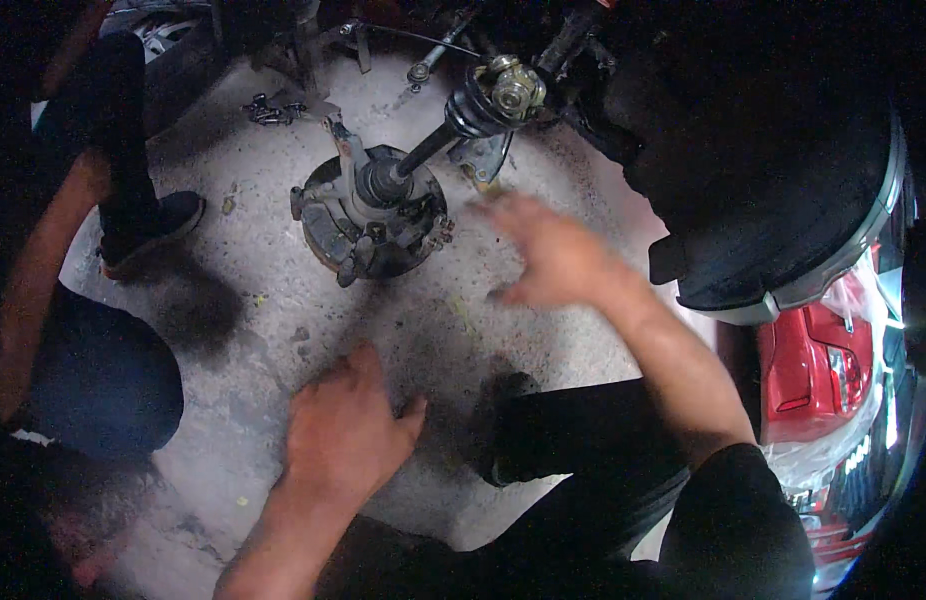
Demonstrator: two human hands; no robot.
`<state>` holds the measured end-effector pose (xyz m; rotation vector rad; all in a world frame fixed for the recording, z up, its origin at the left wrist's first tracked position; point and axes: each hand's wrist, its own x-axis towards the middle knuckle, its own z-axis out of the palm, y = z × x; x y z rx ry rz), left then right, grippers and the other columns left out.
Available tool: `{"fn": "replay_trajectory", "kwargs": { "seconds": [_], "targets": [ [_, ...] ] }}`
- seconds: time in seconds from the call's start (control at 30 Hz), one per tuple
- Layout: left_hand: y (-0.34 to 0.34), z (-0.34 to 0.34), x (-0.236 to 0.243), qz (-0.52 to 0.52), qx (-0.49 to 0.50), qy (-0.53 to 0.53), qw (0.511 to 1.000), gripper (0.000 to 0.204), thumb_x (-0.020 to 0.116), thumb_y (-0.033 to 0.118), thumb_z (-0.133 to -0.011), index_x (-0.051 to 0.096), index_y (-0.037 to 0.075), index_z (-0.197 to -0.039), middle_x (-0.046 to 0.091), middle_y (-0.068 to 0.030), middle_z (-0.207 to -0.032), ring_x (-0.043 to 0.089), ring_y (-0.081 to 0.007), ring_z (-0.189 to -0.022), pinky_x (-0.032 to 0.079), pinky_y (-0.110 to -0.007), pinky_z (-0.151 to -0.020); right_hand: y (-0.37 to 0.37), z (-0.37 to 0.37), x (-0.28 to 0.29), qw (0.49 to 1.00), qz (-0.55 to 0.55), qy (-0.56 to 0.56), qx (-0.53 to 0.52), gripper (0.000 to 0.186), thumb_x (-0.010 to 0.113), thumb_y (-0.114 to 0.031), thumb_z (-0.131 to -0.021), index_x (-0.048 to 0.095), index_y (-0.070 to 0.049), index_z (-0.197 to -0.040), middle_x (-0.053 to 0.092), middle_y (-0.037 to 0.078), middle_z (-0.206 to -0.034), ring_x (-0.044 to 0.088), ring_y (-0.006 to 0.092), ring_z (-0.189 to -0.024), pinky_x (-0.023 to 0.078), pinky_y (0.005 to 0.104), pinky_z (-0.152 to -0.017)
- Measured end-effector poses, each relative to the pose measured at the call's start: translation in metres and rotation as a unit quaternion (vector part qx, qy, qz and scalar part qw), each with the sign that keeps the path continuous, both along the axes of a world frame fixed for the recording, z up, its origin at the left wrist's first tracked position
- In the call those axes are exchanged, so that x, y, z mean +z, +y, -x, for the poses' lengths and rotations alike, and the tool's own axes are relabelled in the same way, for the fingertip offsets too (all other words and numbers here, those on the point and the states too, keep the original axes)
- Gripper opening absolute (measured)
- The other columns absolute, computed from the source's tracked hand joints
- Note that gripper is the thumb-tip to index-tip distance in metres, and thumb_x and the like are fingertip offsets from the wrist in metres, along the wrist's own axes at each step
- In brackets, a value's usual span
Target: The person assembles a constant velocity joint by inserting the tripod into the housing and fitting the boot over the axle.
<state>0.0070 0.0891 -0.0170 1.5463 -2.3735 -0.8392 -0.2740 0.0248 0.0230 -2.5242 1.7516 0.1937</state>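
Note:
My left hand (348, 425) is held over the floor below a wheel hub assembly (368, 230), thumb and fingers apart, holding nothing. My right hand (543, 250), slightly blurred, reaches right of the hub with spread fingers and nothing visible in them. From the hub a drive shaft (423, 150) runs up to a black rubber boot and a metal joint (513, 92). Below that joint hangs a metal bracket (478, 160), just beyond my right hand's fingertips. Whether those fingers touch anything I cannot tell.
A dark wheel arch liner (783, 200) overhangs at the right, with a red car (803, 360) partly under plastic beyond. Another person's leg (123, 180) and arm (43, 260) are at the left. Small metal parts (273, 110) lie behind the hub on the concrete floor (233, 400).

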Motion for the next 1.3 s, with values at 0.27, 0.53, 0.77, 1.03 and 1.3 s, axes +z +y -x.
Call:
{"fn": "replay_trajectory", "kwargs": {
  "seconds": [0.27, 0.53, 0.77, 1.03, 1.3],
  "targets": [
    [0.051, -0.044, 0.058, -0.076, 0.008, -0.029, 0.997, 0.051, 0.076, 0.034, -0.077, 0.051, 0.0, -0.104, 0.065, -0.0193, -0.078, 0.065, -0.0418, -0.075, 0.053, -0.049, -0.07, -0.005, 0.117, 0.085, 0.957, 0.22, 0.014, -0.187, 0.097, 0.085, -0.03, -0.063, 0.037, -0.014, -0.146, 0.042, 0.021, -0.144, 0.045, 0.0384, -0.131, 0.04, 0.0421, -0.109],
    [0.053, -0.019, 0.046, -0.108, -0.206, -0.085, 0.969, 0.047, 0.066, 0.023, -0.088, 0.052, -0.004, -0.124, 0.064, -0.0191, -0.072, 0.067, -0.0357, -0.068, 0.053, -0.045, -0.059, 0.036, 0.053, 0.099, 0.951, 0.152, -0.124, -0.239, 0.094, 0.08, -0.026, -0.072, 0.029, -0.013, -0.15, 0.04, 0.02, -0.146, 0.046, 0.0386, -0.131, 0.04, 0.041, -0.11],
    [0.052, -0.023, 0.024, -0.077, -0.163, -0.138, 0.974, 0.048, 0.071, 0.033, -0.082, 0.051, 0.0, -0.111, 0.065, -0.0206, -0.089, 0.064, -0.0398, -0.083, 0.051, -0.048, -0.076, 0.084, -0.009, 0.036, 0.956, -0.275, -0.054, -0.084, 0.074, 0.069, -0.042, -0.085, 0.044, -0.001, -0.14, 0.052, 0.021, -0.137, 0.052, 0.0366, -0.124, 0.039, 0.0404, -0.108],
    [0.068, -0.035, 0.004, 0.007, -0.184, -0.089, 0.979, 0.061, 0.064, 0.024, -0.09, 0.042, -0.001, -0.142, 0.063, -0.0134, -0.067, 0.061, -0.033, -0.056, 0.051, -0.044, -0.053, 0.119, -0.046, 0.004, 0.909, -0.414, -0.045, 0.013, 0.082, 0.071, -0.035, -0.081, 0.032, -0.008, -0.148, 0.05, 0.022, -0.132, 0.049, 0.043, -0.12, 0.042, 0.0489, -0.102],
    [0.037, -0.02, -0.002, -0.103, -0.206, -0.134, 0.964, 0.091, 0.073, 0.035, -0.081, 0.023, -0.002, -0.146, 0.06, -0.0282, -0.114, 0.062, -0.0428, -0.098, 0.05, -0.049, -0.088, 0.079, 0.014, 0.017, 0.995, -0.043, -0.044, -0.081, 0.104, 0.081, -0.036, -0.069, 0.025, -0.009, -0.152, 0.035, 0.024, -0.148, 0.044, 0.0433, -0.128, 0.039, 0.0451, -0.109]
  ]
}}
